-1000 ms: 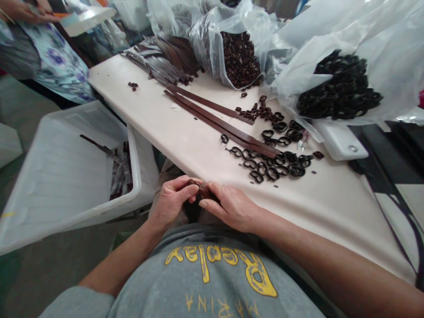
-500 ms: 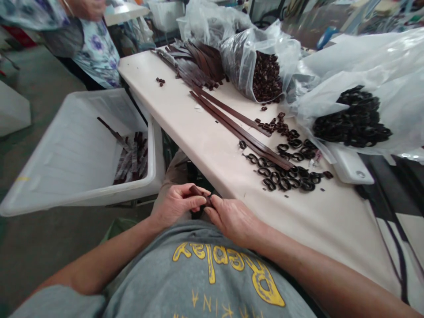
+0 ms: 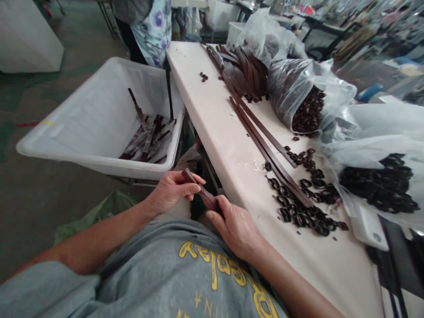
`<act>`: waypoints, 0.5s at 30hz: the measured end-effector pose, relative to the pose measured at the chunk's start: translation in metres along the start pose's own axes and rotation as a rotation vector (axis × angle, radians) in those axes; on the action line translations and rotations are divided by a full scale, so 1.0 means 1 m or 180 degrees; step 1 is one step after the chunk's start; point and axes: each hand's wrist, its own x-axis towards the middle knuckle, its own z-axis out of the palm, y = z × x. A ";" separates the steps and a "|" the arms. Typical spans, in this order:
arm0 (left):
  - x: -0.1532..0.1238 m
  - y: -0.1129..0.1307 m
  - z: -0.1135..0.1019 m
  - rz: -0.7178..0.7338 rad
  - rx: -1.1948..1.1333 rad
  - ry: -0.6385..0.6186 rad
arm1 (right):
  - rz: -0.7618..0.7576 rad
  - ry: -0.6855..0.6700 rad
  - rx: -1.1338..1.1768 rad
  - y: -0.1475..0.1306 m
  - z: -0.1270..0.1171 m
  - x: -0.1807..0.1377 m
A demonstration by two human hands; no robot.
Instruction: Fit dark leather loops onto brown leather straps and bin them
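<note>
Between my hands, just above my lap, is a dark brown strap (image 3: 207,199), folded or bunched along its length. My left hand (image 3: 175,187) pinches its upper end between thumb and fingers. Closed around the lower end is my right hand (image 3: 236,223), which hides that part. Whether a buckle or loop sits on the strap is hidden. To the right on the table lie long brown straps (image 3: 268,152), with black oval rings (image 3: 293,207) and small brown loops (image 3: 304,159) beside their near ends.
At the left, a white bin (image 3: 82,123) holds several wrapped brown straps (image 3: 149,137). The white table (image 3: 228,163) carries a strap bundle (image 3: 247,70), a bag of brown loops (image 3: 308,108) and a bag of black rings (image 3: 380,181). A person in a floral apron (image 3: 155,33) stands behind the bin.
My hands have moved apart, so more of the brown strap shows between them. The view has shifted, and the table and bin appear in different places.
</note>
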 end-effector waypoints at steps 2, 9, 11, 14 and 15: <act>0.001 -0.002 -0.004 -0.0022 -0.0037 0.0020 | 0.0158 -0.0015 -0.0158 -0.004 0.003 0.002; 0.000 -0.009 -0.002 -0.0180 -0.0279 0.0136 | 0.0170 -0.0289 -0.0300 -0.013 0.006 0.010; 0.001 -0.008 0.000 -0.0226 -0.0377 0.0188 | 0.0133 -0.0320 -0.0173 -0.011 0.007 0.012; 0.003 -0.007 -0.001 -0.0249 -0.0450 0.0191 | 0.0013 -0.0272 0.0170 -0.006 0.008 0.013; 0.004 -0.007 -0.002 -0.0264 -0.0450 0.0158 | -0.0024 -0.0267 0.0278 -0.004 0.009 0.014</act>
